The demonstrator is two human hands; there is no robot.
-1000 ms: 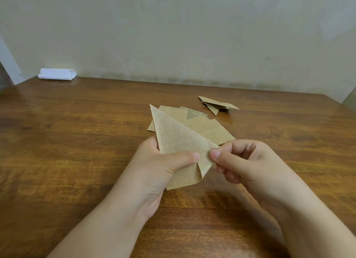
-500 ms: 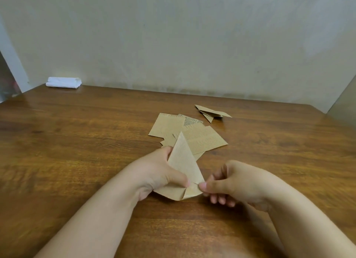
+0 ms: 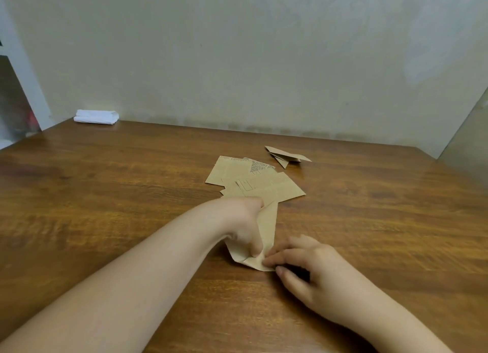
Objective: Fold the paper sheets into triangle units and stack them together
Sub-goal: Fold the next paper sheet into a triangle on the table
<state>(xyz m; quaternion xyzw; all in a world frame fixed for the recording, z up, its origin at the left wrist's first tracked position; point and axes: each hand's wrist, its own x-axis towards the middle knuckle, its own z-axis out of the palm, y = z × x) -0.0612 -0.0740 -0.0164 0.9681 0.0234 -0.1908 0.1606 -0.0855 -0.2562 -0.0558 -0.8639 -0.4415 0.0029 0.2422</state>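
Observation:
A partly folded brown paper sheet lies on the wooden table in front of me. My left hand lies over its left side, thumb pressing the paper near the lower fold. My right hand pinches the sheet's lower right corner with its fingertips against the table. Behind it lies a loose pile of flat brown printed sheets. Further back right sit folded triangle units, laid one on another.
A folded white cloth lies at the table's far left corner, by the wall. The table's left edge runs past a pale frame at the left. A grey panel stands at the far right.
The sheet, held up in the air a second ago, has come down flat onto the table. Both hands moved down and forward with it. The camera view tilted up.

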